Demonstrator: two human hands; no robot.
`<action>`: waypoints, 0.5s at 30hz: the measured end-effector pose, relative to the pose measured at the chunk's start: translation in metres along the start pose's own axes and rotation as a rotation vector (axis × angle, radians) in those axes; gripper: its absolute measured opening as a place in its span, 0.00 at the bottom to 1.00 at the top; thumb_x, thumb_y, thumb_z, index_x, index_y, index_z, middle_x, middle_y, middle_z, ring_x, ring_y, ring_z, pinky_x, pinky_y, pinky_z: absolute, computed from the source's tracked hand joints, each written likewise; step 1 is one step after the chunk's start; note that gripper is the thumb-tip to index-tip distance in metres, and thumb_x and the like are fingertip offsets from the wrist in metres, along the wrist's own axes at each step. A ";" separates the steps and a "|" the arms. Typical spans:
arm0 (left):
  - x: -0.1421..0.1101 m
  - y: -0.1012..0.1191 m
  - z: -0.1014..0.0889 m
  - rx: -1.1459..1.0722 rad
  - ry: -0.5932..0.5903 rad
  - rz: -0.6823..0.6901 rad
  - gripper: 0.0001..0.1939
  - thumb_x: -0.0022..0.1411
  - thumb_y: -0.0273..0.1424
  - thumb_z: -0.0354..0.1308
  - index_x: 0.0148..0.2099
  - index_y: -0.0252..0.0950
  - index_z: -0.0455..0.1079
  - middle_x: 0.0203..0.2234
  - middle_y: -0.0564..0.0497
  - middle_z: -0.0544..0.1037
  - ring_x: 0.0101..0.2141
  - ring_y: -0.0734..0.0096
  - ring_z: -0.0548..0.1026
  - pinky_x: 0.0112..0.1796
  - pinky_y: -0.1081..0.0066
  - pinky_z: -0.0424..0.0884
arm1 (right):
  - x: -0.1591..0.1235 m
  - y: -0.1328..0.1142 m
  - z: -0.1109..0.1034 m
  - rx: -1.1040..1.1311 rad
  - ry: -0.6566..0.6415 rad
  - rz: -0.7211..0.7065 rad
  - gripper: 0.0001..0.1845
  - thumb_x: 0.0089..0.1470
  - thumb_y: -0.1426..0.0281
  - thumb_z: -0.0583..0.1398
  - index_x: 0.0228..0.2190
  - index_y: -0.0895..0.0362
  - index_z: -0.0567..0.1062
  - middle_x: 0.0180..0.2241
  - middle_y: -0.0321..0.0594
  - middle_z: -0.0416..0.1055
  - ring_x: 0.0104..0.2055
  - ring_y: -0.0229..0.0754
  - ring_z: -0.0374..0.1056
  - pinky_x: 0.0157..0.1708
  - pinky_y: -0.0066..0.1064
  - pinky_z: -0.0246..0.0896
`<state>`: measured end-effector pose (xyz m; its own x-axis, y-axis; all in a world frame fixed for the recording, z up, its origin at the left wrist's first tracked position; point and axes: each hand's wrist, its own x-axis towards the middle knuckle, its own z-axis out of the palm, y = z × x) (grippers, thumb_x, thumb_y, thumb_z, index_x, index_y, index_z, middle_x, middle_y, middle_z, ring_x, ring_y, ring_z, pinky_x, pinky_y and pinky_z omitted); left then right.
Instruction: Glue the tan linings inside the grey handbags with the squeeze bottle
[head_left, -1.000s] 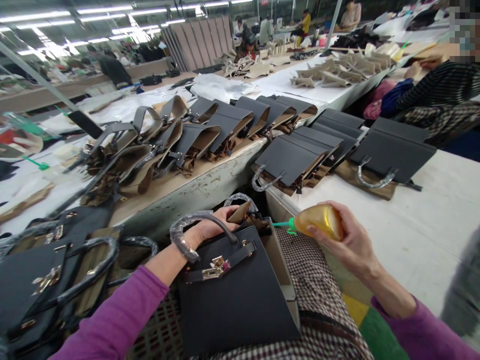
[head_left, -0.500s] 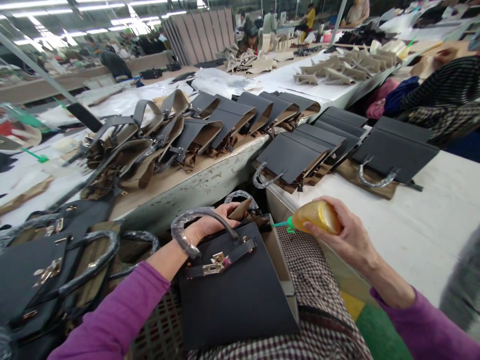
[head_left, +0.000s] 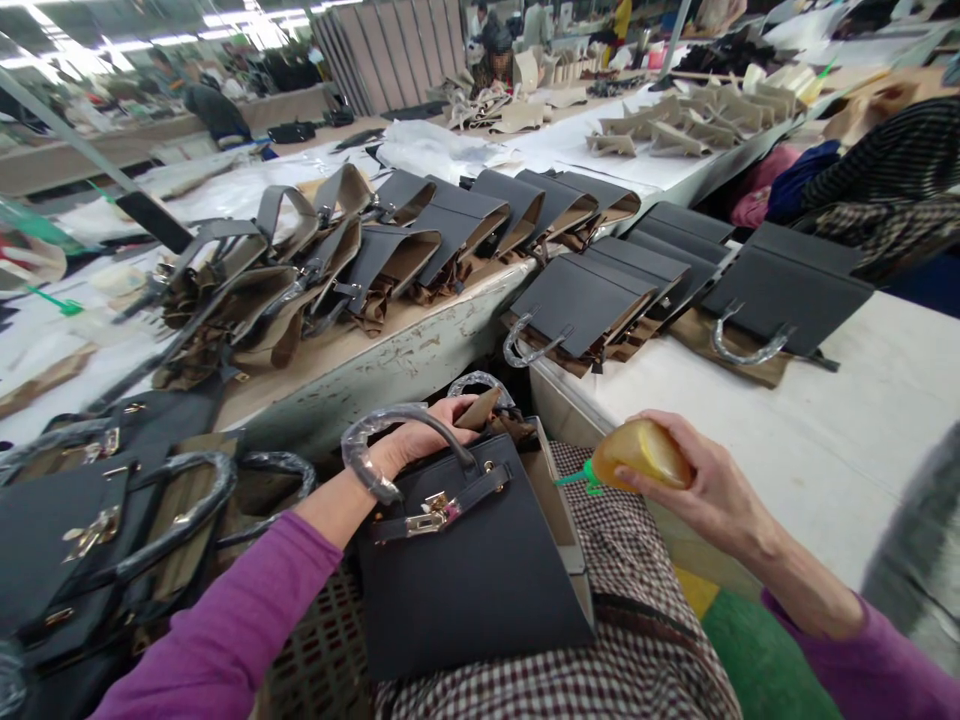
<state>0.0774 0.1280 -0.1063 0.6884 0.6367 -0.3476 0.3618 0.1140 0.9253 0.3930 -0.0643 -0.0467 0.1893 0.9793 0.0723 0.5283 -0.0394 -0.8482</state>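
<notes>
A black handbag [head_left: 472, 590] stands tilted on my lap, which is covered by a checked apron [head_left: 622, 540]. Its handle [head_left: 367, 450] is wrapped in clear film, and a metal clasp [head_left: 433, 513] sits on the front. My left hand [head_left: 427, 432] reaches through under the handle and grips the brown lining [head_left: 480, 408] at the bag's top edge; some fingers are hidden. My right hand [head_left: 701, 480] is wrapped round a squeeze bottle [head_left: 645, 455] of yellow liquid. The bottle's green nozzle [head_left: 576, 475] points left, at the open side of the bag.
On the bench ahead lie several black bag bodies [head_left: 457, 230]. More bags [head_left: 585, 300] rest on the white table [head_left: 840, 430] at right. Finished-looking bags [head_left: 67, 540] are stacked at lower left. A person in a striped sleeve [head_left: 885, 165] sits at the far right.
The bottle in my right hand has shifted down, its nozzle moving from the bag's top corner to lower along the side edge. My left hand keeps its hold on the lining.
</notes>
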 end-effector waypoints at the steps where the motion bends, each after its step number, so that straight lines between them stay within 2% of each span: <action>1: 0.000 -0.001 0.000 0.002 -0.001 0.001 0.23 0.48 0.31 0.70 0.48 0.35 0.75 0.44 0.48 0.81 0.47 0.55 0.78 0.51 0.63 0.73 | -0.002 0.000 -0.001 -0.001 -0.013 0.000 0.29 0.52 0.46 0.70 0.47 0.50 0.73 0.42 0.44 0.78 0.40 0.58 0.74 0.41 0.49 0.70; 7: 0.001 -0.001 0.000 -0.012 -0.019 -0.014 0.21 0.48 0.32 0.69 0.46 0.35 0.74 0.40 0.50 0.82 0.44 0.56 0.79 0.52 0.61 0.74 | -0.014 0.002 -0.004 0.024 -0.074 0.041 0.28 0.53 0.46 0.70 0.47 0.50 0.73 0.40 0.43 0.78 0.38 0.57 0.74 0.40 0.48 0.70; 15: -0.002 0.014 0.007 -0.005 0.002 -0.054 0.24 0.48 0.32 0.71 0.49 0.34 0.74 0.44 0.47 0.82 0.44 0.56 0.80 0.53 0.59 0.75 | -0.029 0.008 -0.009 -0.023 -0.172 0.061 0.27 0.56 0.48 0.69 0.49 0.50 0.72 0.38 0.40 0.79 0.37 0.54 0.75 0.38 0.45 0.70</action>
<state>0.0860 0.1228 -0.0936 0.6669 0.6307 -0.3967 0.3953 0.1518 0.9059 0.3994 -0.0950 -0.0506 0.0785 0.9943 -0.0715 0.5393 -0.1027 -0.8358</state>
